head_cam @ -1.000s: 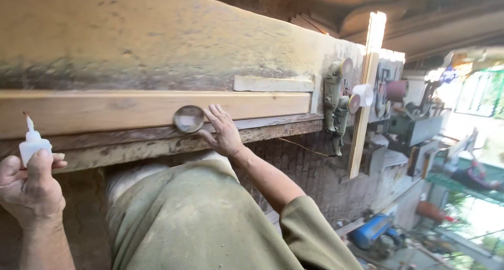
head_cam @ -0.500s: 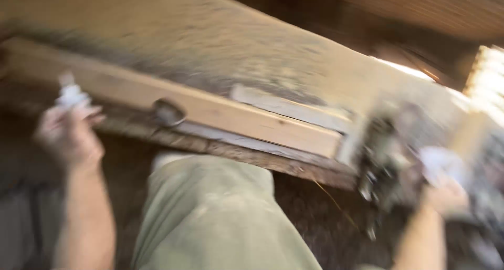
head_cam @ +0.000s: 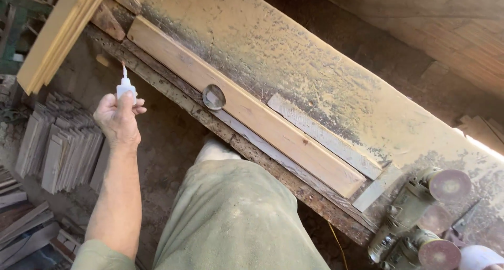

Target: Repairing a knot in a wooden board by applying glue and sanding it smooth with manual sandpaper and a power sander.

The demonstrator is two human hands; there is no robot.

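Left hand (head_cam: pixel 118 120) closed around a small white glue bottle (head_cam: pixel 126 87), nozzle up, left of frame. Right hand out of view. Round glass disc (head_cam: pixel 213 97) resting on the long wooden plank (head_cam: pixel 273 131), centre of the dusty surface (head_cam: pixel 325 75).

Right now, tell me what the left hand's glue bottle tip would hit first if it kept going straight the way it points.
The left hand holds the small white bottle nozzle up. Straight along it likely comes the dusty workbench edge, then the long wooden plank; depth is unclear.

Dusty olive-green trousers, matching short sleeve, bare forearm
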